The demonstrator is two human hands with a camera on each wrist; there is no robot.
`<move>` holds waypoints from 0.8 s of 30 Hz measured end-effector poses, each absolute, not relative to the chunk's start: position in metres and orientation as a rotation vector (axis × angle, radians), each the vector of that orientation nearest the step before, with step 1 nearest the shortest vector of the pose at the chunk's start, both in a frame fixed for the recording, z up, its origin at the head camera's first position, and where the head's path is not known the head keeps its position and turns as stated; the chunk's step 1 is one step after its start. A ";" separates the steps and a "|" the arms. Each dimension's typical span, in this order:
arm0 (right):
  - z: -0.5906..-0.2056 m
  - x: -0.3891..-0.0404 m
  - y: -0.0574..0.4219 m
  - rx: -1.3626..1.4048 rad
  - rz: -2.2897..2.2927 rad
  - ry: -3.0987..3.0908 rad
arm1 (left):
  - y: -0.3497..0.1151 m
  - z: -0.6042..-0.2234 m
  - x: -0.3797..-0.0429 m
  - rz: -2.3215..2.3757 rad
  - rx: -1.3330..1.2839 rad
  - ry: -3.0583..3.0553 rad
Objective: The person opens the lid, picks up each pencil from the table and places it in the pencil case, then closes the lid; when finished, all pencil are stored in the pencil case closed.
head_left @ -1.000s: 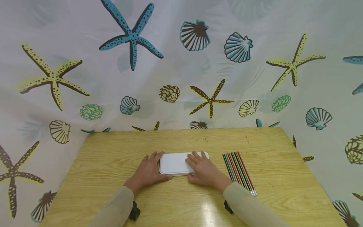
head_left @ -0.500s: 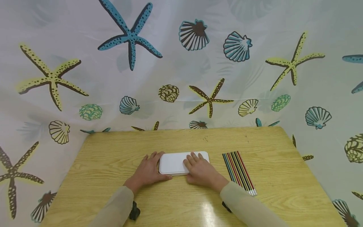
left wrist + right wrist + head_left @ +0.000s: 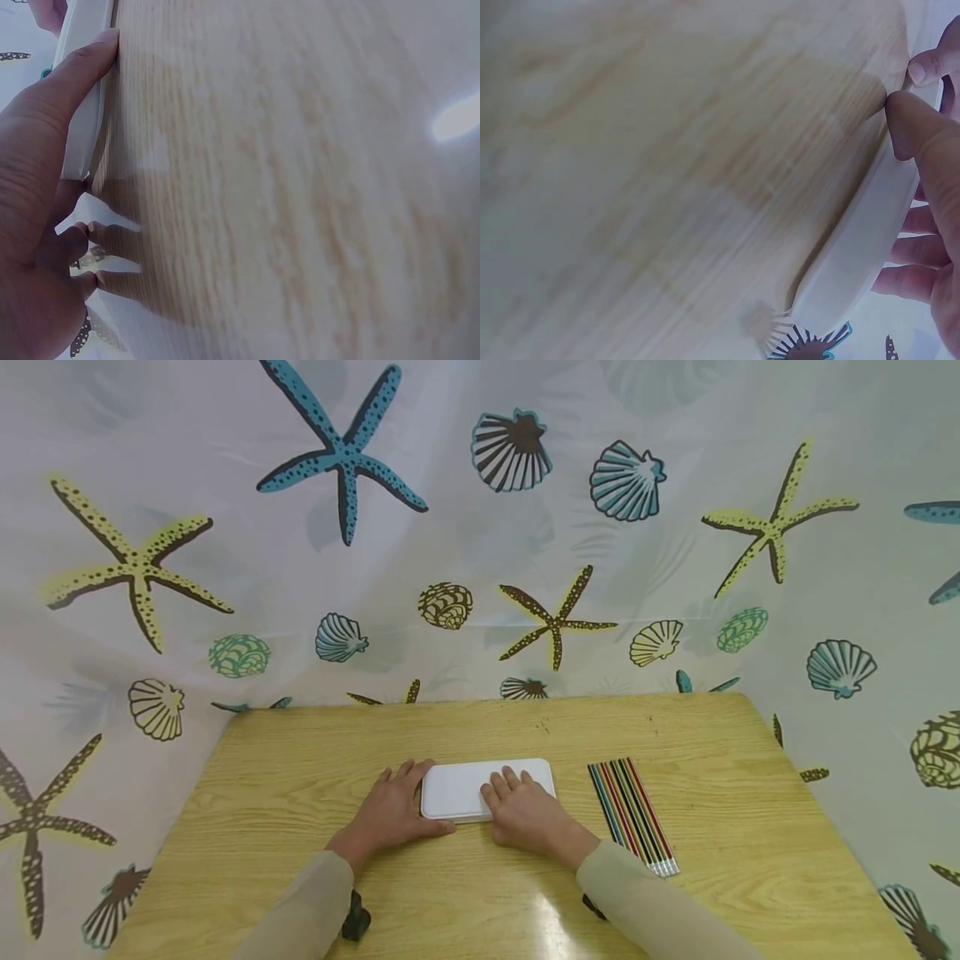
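Observation:
A flat white case with rounded corners lies closed on the wooden table, its long side facing me. My left hand grips its left end, thumb along the front side and fingers round the far corner. My right hand rests over the right half, fingers on the lid and thumb at the front edge. In the right wrist view the right thumb touches the rim of the case, close to the left thumb's tip. The left wrist view shows the left thumb against the case's side.
To the right of the case, several coloured pencils lie side by side in a slanted row, their lower ends near the right sleeve. Behind the table hangs a curtain printed with starfish and shells.
My right hand has slid a little to the left along the lid, its fingers drawn closer together. The left hand and the case have stayed in place.

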State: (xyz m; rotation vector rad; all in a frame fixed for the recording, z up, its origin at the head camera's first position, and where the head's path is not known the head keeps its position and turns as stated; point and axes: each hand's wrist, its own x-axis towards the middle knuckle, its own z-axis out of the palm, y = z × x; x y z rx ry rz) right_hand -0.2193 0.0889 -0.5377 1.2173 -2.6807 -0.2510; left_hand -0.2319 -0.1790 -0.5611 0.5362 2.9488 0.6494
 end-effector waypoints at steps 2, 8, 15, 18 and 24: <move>-0.536 -0.218 0.088 1.218 -0.269 -2.681 | -0.179 -0.561 -0.232 0.650 0.535 2.948; -0.533 -0.217 0.087 1.228 -0.304 -2.670 | -0.179 -0.561 -0.232 0.651 0.537 2.942; -0.534 -0.222 0.099 1.240 -0.094 -2.699 | -0.181 -0.564 -0.234 0.645 0.531 2.949; -0.538 -0.226 0.105 1.245 0.082 -2.794 | -0.182 -0.565 -0.234 0.646 0.532 2.955; -0.549 -0.235 0.109 1.274 0.191 -2.918 | -0.182 -0.565 -0.235 0.649 0.540 2.941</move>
